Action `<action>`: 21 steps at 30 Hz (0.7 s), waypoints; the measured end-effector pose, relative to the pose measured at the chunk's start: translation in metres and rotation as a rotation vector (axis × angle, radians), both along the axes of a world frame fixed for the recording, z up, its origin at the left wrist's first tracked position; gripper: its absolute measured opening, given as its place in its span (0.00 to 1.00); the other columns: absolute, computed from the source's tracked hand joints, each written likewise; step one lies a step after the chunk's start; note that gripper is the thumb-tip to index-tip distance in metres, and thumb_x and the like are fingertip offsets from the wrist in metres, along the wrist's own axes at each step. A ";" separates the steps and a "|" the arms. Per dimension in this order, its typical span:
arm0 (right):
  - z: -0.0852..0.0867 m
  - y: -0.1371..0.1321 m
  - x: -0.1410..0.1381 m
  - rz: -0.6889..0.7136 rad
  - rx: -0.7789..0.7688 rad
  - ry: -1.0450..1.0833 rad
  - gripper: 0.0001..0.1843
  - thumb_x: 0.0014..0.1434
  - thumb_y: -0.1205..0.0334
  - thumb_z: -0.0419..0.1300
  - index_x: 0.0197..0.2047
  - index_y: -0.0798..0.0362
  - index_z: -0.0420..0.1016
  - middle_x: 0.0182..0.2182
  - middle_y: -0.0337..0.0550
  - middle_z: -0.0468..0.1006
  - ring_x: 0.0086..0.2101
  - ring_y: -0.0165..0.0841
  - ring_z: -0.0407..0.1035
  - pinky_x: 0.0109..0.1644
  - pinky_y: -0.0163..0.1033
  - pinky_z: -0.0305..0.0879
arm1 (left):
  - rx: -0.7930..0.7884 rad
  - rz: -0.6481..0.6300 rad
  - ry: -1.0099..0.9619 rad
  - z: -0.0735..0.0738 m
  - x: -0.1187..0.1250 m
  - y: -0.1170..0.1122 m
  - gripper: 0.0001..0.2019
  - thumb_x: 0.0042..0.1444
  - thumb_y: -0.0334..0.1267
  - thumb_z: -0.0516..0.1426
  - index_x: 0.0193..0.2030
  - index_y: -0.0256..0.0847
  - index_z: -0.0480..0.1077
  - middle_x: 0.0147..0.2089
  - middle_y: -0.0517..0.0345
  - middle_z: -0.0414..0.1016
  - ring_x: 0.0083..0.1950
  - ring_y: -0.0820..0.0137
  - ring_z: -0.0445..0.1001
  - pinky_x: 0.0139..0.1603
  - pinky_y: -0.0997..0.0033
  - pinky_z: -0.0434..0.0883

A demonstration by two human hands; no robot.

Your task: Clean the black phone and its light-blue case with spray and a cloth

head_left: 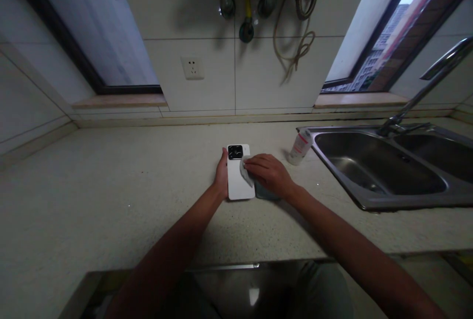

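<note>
My left hand [221,174] grips the white phone [238,183] by its edge; my right hand [269,175] presses a grey cloth [246,171] onto it, left of the steel sink [369,205].

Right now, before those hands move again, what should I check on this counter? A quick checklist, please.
Left hand holding the white smartphone by its edge: ok.
Right hand pressing the grey cloth on the phone's back: ok.
White bottle apart from both hands: ok.
Phone away from the steel sink: ok.
Camera lenses free of smudges: cannot tell.
Dark flat item beside the phone identified: cannot tell.
</note>
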State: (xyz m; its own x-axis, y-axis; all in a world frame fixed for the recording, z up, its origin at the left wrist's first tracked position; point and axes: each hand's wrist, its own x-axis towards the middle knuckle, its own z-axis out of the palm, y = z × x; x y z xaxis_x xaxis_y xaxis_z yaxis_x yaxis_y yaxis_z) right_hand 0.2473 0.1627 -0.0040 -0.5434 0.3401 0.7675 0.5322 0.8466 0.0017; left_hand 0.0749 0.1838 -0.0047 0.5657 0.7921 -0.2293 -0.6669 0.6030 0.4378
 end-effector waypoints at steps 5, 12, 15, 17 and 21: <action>-0.002 0.007 0.008 -0.194 -0.050 0.131 0.12 0.67 0.67 0.56 0.48 0.51 0.80 0.43 0.52 0.81 0.42 0.41 0.73 0.44 0.48 0.71 | 0.044 -0.055 0.070 -0.001 0.004 -0.007 0.37 0.63 0.66 0.41 0.45 0.33 0.76 0.31 0.46 0.80 0.30 0.62 0.79 0.33 0.64 0.76; 0.005 0.004 0.006 -0.253 0.002 0.237 0.13 0.68 0.66 0.54 0.50 0.51 0.78 0.42 0.52 0.80 0.42 0.42 0.71 0.44 0.49 0.71 | 0.077 -0.159 0.125 -0.007 0.008 -0.013 0.36 0.61 0.68 0.44 0.45 0.35 0.76 0.33 0.44 0.80 0.31 0.61 0.80 0.31 0.64 0.76; 0.004 0.002 0.002 -0.188 -0.004 0.210 0.13 0.68 0.66 0.54 0.51 0.50 0.78 0.44 0.52 0.80 0.44 0.41 0.72 0.46 0.49 0.71 | 0.063 -0.127 0.114 -0.009 0.012 -0.013 0.34 0.61 0.67 0.46 0.41 0.36 0.76 0.30 0.48 0.79 0.30 0.63 0.78 0.31 0.66 0.75; 0.003 0.000 -0.003 -0.123 -0.008 0.161 0.13 0.68 0.67 0.55 0.51 0.50 0.78 0.45 0.51 0.80 0.45 0.41 0.72 0.47 0.49 0.70 | 0.056 -0.089 0.084 -0.010 0.014 -0.014 0.32 0.60 0.67 0.49 0.38 0.37 0.76 0.27 0.52 0.77 0.29 0.65 0.77 0.31 0.69 0.74; -0.001 -0.003 -0.013 0.009 0.022 0.048 0.12 0.68 0.67 0.55 0.49 0.50 0.79 0.45 0.50 0.81 0.46 0.39 0.73 0.47 0.47 0.69 | 0.017 -0.075 0.034 -0.009 0.015 -0.015 0.29 0.55 0.66 0.56 0.31 0.36 0.72 0.22 0.58 0.70 0.24 0.70 0.73 0.27 0.73 0.70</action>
State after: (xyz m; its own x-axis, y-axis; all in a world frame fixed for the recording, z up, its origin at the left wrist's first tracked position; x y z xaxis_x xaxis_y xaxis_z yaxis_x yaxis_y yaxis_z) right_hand 0.2345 0.1592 -0.0047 -0.5088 0.3176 0.8001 0.5241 0.8516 -0.0047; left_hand 0.0895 0.1684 -0.0138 0.6156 0.7518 -0.2362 -0.6051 0.6429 0.4696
